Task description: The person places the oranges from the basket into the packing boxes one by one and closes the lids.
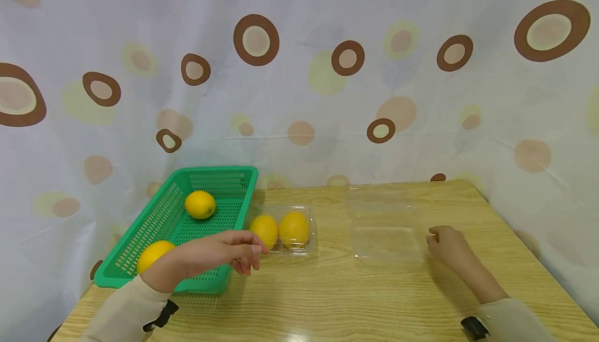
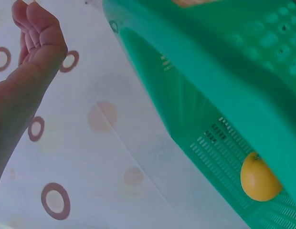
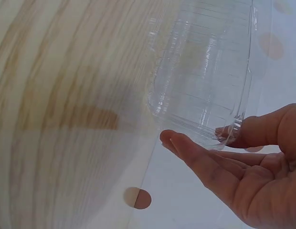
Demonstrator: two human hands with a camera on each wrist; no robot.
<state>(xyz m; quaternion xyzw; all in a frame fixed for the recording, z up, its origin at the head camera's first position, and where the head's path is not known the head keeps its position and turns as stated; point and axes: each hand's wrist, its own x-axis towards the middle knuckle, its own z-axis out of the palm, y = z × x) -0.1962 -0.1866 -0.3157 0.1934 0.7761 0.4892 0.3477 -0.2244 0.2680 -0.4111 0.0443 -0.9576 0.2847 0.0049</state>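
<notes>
My right hand (image 1: 446, 248) is at the right side of a clear plastic container (image 1: 386, 243) with its lid raised. In the right wrist view, the thumb and fingers pinch the near edge of the clear container (image 3: 200, 71). My left hand (image 1: 220, 252) hovers over the right side of the green basket (image 1: 252, 181), fingers loosely bent and holding nothing. Just beyond its fingertips, two lemons (image 1: 294, 229) sit in another clear container (image 1: 309, 246). Inside the basket lie a lemon (image 1: 200, 205) at the back and another lemon (image 1: 152, 254) at the front, partly hidden by the left wrist.
The wooden table (image 1: 327, 300) carries the basket on its left and both containers toward the middle and right. A patterned curtain (image 1: 299, 82) hangs right behind the table.
</notes>
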